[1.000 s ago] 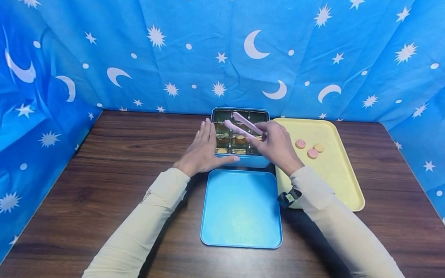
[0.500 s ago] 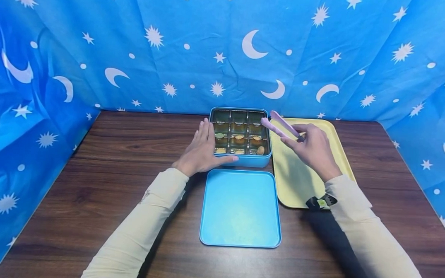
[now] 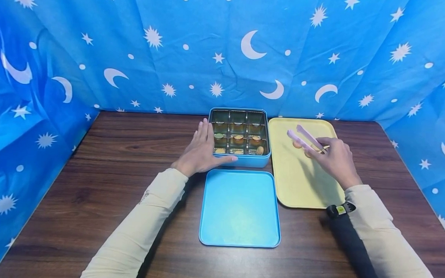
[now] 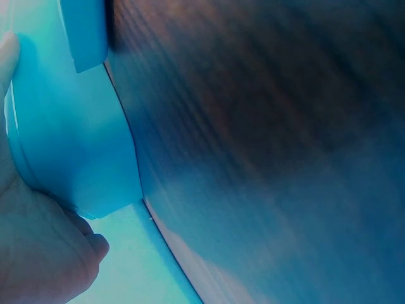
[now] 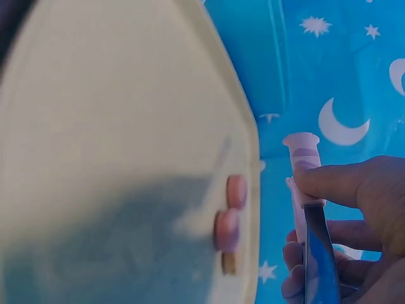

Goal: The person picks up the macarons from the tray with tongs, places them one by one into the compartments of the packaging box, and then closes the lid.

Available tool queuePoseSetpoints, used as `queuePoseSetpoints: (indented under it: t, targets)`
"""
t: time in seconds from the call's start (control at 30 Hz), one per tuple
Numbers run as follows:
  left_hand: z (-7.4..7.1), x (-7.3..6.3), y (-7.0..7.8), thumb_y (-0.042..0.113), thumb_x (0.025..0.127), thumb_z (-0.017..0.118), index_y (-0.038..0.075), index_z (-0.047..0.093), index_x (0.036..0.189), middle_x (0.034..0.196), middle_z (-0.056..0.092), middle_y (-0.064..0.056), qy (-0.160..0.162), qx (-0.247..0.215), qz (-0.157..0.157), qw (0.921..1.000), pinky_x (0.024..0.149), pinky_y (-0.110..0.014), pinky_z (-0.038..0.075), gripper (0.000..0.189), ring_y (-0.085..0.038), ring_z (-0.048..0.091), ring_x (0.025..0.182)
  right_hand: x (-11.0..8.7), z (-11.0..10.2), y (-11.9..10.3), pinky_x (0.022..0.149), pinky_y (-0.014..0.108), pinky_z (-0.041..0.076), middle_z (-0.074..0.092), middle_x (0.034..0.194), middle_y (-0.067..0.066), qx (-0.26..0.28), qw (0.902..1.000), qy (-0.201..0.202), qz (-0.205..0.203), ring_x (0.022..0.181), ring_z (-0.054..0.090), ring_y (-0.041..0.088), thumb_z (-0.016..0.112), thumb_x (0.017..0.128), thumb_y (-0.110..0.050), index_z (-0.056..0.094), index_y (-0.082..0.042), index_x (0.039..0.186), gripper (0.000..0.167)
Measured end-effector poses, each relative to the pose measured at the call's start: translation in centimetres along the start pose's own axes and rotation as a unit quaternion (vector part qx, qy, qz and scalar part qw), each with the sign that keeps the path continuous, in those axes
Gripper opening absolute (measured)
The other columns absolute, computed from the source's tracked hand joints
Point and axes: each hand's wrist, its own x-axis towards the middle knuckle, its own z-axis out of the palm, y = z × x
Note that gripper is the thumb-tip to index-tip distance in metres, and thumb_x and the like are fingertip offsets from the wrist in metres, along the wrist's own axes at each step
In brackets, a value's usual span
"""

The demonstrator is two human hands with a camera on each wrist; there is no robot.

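Note:
My right hand [image 3: 337,162] grips a pair of pink tongs [image 3: 300,140], their tips spread and holding nothing, over the yellow tray [image 3: 298,188]. Two pink biscuits [image 5: 226,230] and a yellow biscuit [image 5: 229,263] lie on that tray, clustered together in the right wrist view; in the head view the tongs and hand partly hide them. My left hand [image 3: 197,150] rests straight-fingered along the left side of a blue tin [image 3: 251,161], its thumb along the front wall. Inside the tin is a divided insert with small biscuits [image 3: 238,138] in the two nearer rows.
A flat light-blue lid [image 3: 240,210] lies in front of the tin on the brown wooden table [image 3: 125,151]. Blue cloth [image 3: 197,38] with moons and stars hangs behind and at both sides, close behind the tin and tray.
My right hand has carried the spread tongs from above the tin rightward to over the yellow tray, uncovering a biscuit in the tin's near right compartment. The left hand stays in place.

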Motion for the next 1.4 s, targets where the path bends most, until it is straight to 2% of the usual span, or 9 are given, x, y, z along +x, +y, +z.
queuePoseSetpoints:
  t: [0.2, 0.4, 0.57, 0.8, 1.03, 1.4]
  targets:
    - [-0.1, -0.2, 0.1, 0.089, 0.078, 0.052, -0.001, -0.007, 0.160, 0.166, -0.018, -0.018, 0.000, 0.000, 0.004, 1.0000, 0.123, -0.047, 0.001, 0.135, -0.029, -0.017, 0.153, -0.6, 0.3, 1.3, 0.054, 0.036, 0.035, 0.068, 0.083, 0.019, -0.007, 0.9999, -0.007, 0.003, 0.060, 0.049, 0.024, 0.078, 0.091, -0.029, 0.070, 0.010, 0.116, 0.048]
    - [0.0, -0.1, 0.0, 0.089, 0.078, 0.052, -0.001, -0.008, 0.160, 0.167, -0.016, -0.019, 0.000, 0.000, 0.004, 1.0000, 0.123, -0.047, 0.002, 0.135, -0.028, -0.018, 0.152, -0.9, 0.6, 2.0, 0.059, 0.037, 0.037, 0.070, 0.091, 0.024, -0.014, 0.9998, -0.012, 0.010, 0.069, 0.054, 0.029, 0.076, 0.092, -0.032, 0.070, 0.011, 0.116, 0.050]
    - [0.0, -0.1, 0.0, 0.090, 0.077, 0.051, 0.000, -0.007, 0.160, 0.167, -0.016, -0.018, 0.000, -0.002, 0.001, 1.0000, 0.123, -0.045, 0.001, 0.136, -0.028, -0.017, 0.153, -1.0, 0.8, 2.5, 0.061, 0.038, 0.037, 0.071, 0.096, 0.027, -0.025, 0.9996, -0.010, 0.013, 0.071, 0.054, 0.031, 0.077, 0.091, -0.028, 0.070, 0.012, 0.116, 0.048]
    - [0.0, -0.1, 0.0, 0.090, 0.077, 0.052, -0.001, -0.007, 0.160, 0.167, -0.015, -0.019, 0.002, -0.004, 0.001, 1.0000, 0.124, -0.046, 0.002, 0.135, -0.027, -0.018, 0.153, -1.0, 1.1, 2.7, 0.062, 0.037, 0.039, 0.069, 0.105, 0.030, -0.023, 0.9990, -0.028, 0.026, 0.076, 0.055, 0.032, 0.076, 0.092, -0.022, 0.066, 0.013, 0.121, 0.047]
    - [-0.1, -0.2, 0.0, 0.090, 0.077, 0.051, -0.001, -0.007, 0.160, 0.167, -0.017, -0.019, -0.001, -0.003, 0.002, 1.0000, 0.123, -0.047, 0.002, 0.136, -0.029, -0.017, 0.153, -0.9, 1.3, 2.8, 0.063, 0.038, 0.039, 0.069, 0.106, 0.030, -0.026, 0.9990, -0.026, 0.025, 0.076, 0.056, 0.032, 0.075, 0.092, -0.021, 0.066, 0.014, 0.121, 0.046]
    - [-0.2, -0.2, 0.2, 0.089, 0.078, 0.051, -0.002, -0.007, 0.159, 0.166, -0.017, -0.020, -0.002, 0.002, 0.004, 1.0000, 0.123, -0.047, 0.002, 0.135, -0.030, -0.016, 0.153, -1.0, 1.1, 2.6, 0.061, 0.037, 0.038, 0.070, 0.104, 0.029, -0.018, 0.9992, -0.023, 0.029, 0.074, 0.055, 0.031, 0.074, 0.094, -0.028, 0.066, 0.013, 0.122, 0.049]
